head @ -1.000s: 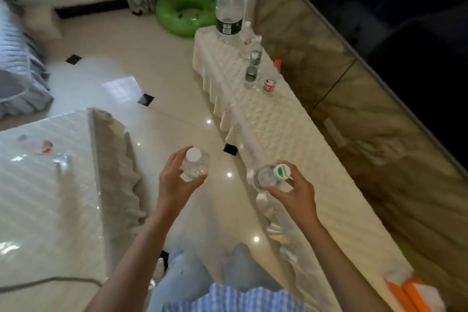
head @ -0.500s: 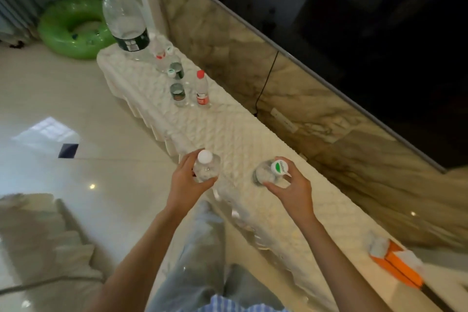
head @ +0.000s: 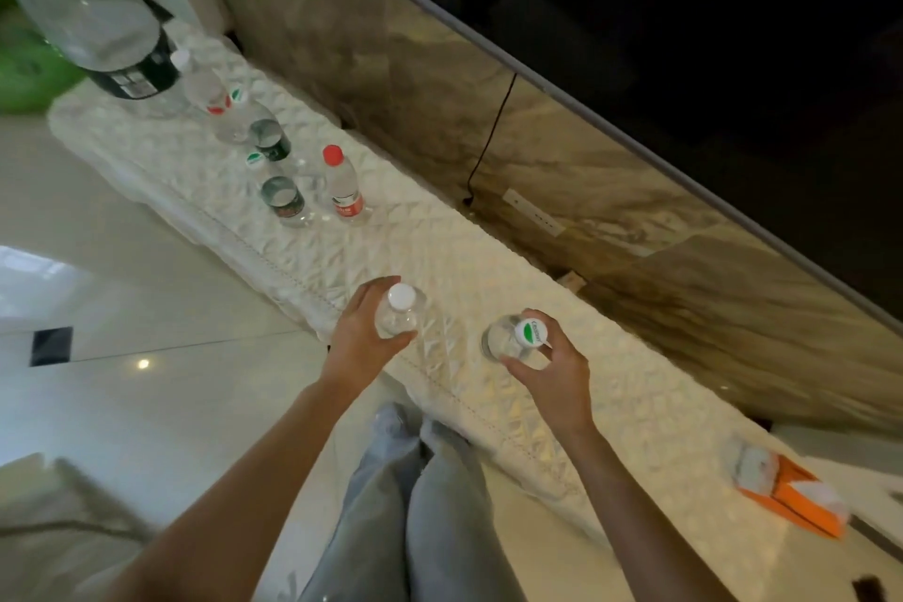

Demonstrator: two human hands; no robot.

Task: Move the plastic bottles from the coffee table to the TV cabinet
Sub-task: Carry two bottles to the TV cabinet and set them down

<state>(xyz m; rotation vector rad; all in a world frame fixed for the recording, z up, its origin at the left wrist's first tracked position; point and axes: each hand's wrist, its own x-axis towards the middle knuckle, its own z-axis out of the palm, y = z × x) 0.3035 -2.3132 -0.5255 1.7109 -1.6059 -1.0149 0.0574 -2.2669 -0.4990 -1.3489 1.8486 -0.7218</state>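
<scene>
Your left hand (head: 361,337) grips a small clear plastic bottle with a plain white cap (head: 398,315), fingers curled round its body, above the front edge of the TV cabinet under its white quilted cover (head: 391,249). Your right hand (head: 552,372) grips a second clear plastic bottle with a green-and-white cap (head: 513,337) over the cover's middle. Farther left on the cover stand a red-capped clear bottle (head: 342,186) and a large clear bottle with a dark label (head: 93,20).

Glossy tile floor (head: 146,308), marble wall (head: 415,78), dark TV (head: 684,39)
</scene>
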